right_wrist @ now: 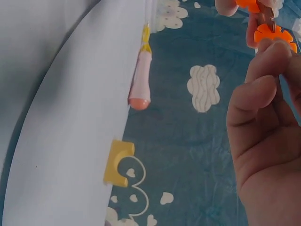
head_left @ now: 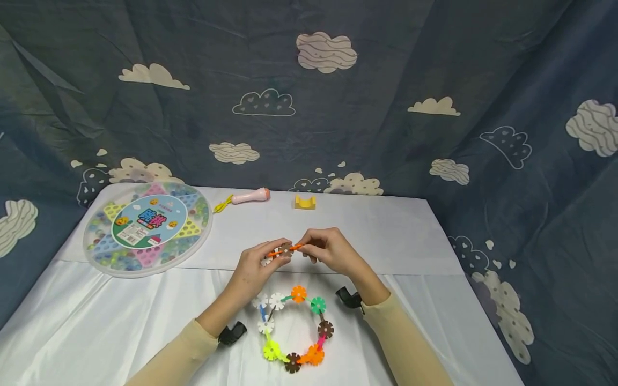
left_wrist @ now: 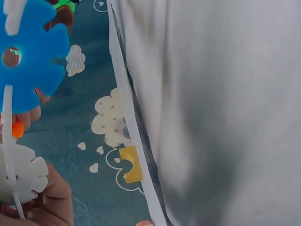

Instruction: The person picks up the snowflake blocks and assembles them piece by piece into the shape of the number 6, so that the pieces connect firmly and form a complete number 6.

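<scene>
My left hand [head_left: 258,268] pinches a short run of notched flower discs, with a brown disc [head_left: 286,250] between orange ones. At its right end, my right hand [head_left: 333,249] pinches an orange disc [right_wrist: 274,35] between thumb and fingers. Below both hands is a ring of linked flower discs in several colours, including a green disc [head_left: 318,305] and a yellow disc [head_left: 272,350]. Whether this ring rests on the table, I cannot tell. Close up in the left wrist view are a blue disc [left_wrist: 42,61] and a white disc [left_wrist: 35,172], in front of the left fingers.
A round board-game case [head_left: 198,252] with coloured balls lies at the back left of the white-covered table [head_left: 396,236]. Along the back are a pink stick [head_left: 248,196] with a yellow cord and a yellow notched block [head_left: 304,202]. Behind hangs a cloud-patterned curtain [head_left: 367,134].
</scene>
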